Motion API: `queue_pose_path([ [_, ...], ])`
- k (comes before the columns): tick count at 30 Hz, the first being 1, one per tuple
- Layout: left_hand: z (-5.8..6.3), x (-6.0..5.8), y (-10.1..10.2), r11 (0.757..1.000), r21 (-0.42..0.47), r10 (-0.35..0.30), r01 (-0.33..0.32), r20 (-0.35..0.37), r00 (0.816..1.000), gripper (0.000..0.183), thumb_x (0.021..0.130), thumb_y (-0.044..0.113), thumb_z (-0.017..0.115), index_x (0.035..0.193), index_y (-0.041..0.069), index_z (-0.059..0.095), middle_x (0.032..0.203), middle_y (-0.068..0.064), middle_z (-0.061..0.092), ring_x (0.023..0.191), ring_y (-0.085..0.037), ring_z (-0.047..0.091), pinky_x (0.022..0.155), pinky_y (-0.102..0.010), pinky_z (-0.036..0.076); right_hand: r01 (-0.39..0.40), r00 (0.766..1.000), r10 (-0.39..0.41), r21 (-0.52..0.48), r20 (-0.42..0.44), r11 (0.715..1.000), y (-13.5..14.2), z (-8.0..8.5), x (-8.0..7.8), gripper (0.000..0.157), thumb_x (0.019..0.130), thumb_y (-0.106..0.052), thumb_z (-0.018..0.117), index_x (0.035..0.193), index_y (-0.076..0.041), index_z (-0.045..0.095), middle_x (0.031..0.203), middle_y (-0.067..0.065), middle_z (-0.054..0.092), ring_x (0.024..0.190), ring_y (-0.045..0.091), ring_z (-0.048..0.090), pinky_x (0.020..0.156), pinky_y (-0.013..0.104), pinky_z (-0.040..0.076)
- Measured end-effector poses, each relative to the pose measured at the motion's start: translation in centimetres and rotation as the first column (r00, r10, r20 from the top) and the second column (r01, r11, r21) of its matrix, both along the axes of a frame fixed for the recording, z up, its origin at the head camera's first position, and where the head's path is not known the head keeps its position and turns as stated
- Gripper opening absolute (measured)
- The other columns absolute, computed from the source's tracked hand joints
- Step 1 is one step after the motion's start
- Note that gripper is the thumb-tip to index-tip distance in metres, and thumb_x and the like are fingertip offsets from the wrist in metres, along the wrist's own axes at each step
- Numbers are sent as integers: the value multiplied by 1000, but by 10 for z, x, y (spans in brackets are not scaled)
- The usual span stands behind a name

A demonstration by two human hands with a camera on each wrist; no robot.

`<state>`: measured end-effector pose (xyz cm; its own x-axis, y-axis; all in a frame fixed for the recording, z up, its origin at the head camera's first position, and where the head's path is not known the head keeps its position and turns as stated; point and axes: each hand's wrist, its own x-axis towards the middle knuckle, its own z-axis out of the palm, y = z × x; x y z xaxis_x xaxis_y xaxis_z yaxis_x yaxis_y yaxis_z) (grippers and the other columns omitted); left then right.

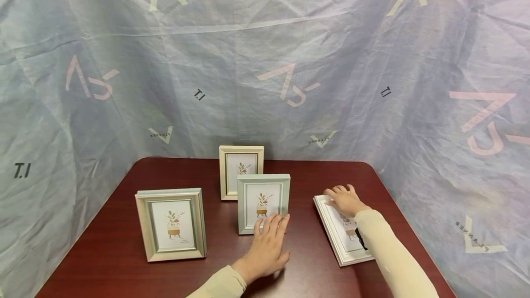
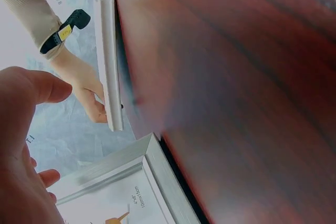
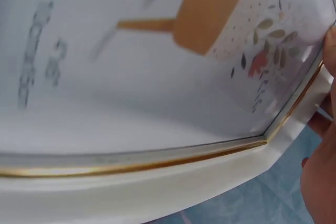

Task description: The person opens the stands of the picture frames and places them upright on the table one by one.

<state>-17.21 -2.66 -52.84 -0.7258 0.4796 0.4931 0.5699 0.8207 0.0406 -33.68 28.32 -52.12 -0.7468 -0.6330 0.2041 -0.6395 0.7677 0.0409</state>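
Note:
A white picture frame point(image 1: 342, 233) with a gold inner line lies face up, or nearly so, at the right of the table. My right hand point(image 1: 348, 201) grips its far edge, thumb on the front and fingers behind the rim in the right wrist view. A pale green picture frame point(image 1: 243, 206) stands upright near the middle. Just before its lower right corner is my left hand point(image 1: 267, 249), fingers extended and holding nothing. From the left wrist view, the thumb point(image 2: 50, 86) is spread away from a nearby frame point(image 2: 157, 171). Whether the fingers touch it I cannot tell.
Behind the green frame stands a cream picture frame point(image 1: 223, 174), partly covered by it. A champagne-coloured picture frame point(image 1: 171, 224) is upright at the left. All sit on a dark red wooden table point(image 1: 174, 174), with a printed grey cloth point(image 1: 236, 118) hanging around it.

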Motion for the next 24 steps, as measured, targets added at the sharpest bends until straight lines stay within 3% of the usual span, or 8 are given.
queue_pose_path([
  [7,2,0,-2,1000,12,-1,1,16,1000,93,77,41,77,151,4,32,140,-9,43,134,-29,34,103,-56,29,-34,999,34,-54,-13,998,8,10,5,31,96,-18,64,124,-5,59,108,12,60,104,36,59,100,69,31],
  [16,7,-2,-4,1000,19,2,-3,17,1000,94,78,39,78,151,3,32,140,-11,42,134,-30,34,103,-55,29,-123,989,107,-180,-98,976,15,19,12,27,94,-10,65,119,-1,59,106,13,57,97,36,55,99,66,32],
  [24,13,-2,-4,998,57,-13,9,63,998,92,81,36,77,152,3,29,142,-12,40,136,-32,31,103,-58,27,-78,995,59,-244,-85,967,21,21,13,25,95,-13,62,118,-5,57,107,8,55,100,32,51,90,59,31],
])
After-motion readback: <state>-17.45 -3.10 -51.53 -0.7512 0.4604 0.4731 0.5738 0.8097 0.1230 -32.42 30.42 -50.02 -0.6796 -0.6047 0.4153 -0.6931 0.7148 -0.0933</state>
